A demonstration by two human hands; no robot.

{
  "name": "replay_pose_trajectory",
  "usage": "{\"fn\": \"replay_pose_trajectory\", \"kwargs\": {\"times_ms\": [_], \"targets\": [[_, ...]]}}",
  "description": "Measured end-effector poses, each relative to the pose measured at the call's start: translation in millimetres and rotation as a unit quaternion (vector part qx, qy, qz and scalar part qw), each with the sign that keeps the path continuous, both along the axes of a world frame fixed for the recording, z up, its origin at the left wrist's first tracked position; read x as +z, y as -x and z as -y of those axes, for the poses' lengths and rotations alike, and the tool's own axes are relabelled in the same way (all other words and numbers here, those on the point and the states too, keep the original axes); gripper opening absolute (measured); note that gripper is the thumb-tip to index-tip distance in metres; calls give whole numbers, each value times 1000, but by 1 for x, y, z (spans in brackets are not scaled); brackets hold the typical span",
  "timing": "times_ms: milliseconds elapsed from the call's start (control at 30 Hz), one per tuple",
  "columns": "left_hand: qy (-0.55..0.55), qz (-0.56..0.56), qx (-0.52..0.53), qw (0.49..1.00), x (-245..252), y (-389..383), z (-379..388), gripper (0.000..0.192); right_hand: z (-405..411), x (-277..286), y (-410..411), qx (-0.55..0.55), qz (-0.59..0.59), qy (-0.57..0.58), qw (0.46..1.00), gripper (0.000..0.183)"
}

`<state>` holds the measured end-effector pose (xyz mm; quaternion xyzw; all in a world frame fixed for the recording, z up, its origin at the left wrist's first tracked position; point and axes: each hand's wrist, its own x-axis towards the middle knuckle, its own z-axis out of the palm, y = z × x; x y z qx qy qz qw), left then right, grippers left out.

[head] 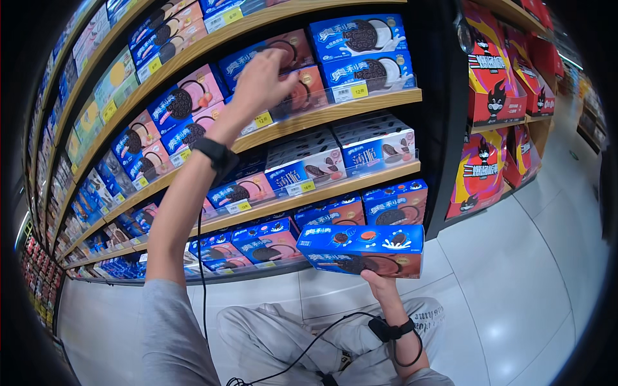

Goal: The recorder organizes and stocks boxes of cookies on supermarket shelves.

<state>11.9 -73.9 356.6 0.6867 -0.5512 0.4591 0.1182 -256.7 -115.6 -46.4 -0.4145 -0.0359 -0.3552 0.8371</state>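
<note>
My right hand [381,287] supports a blue and brown Oreo cookie box [359,253] from below, its thumb on the lower front edge. The box is level, top face towards me, in front of the bottom shelf. On an upper shelf my left hand [270,77] is in front of a chocolate-coloured Oreo box [241,62] that sits on a similar box [314,87]. Its fingers are bent and its thumb is apart from them; whether the fingertips touch the box is hard to tell.
Two blue Oreo boxes [359,38] are stacked to the right. Pink Oreo boxes [178,99] stand to the left. White-topped thin cookie boxes [304,161] fill the shelf below. Red snack packs [487,164] stand at right. A black cable [309,345] crosses my lap.
</note>
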Motion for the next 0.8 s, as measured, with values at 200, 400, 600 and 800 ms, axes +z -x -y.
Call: {"fn": "replay_pose_trajectory", "kwargs": {"times_ms": [200,400,600,800], "targets": [[-28,-50,226,972,42,-51,23,74,4,4,4,4,-29,37,999,59],[-76,-109,201,971,78,-92,26,81,6,1,-2,-6,-16,37,999,59],[-149,-261,157,941,95,-92,37,94,7,-1,-3,-8,-22,14,1000,59],[-175,-99,214,956,96,-72,41,98,8,-4,-6,-13,-24,13,1000,59]]}}
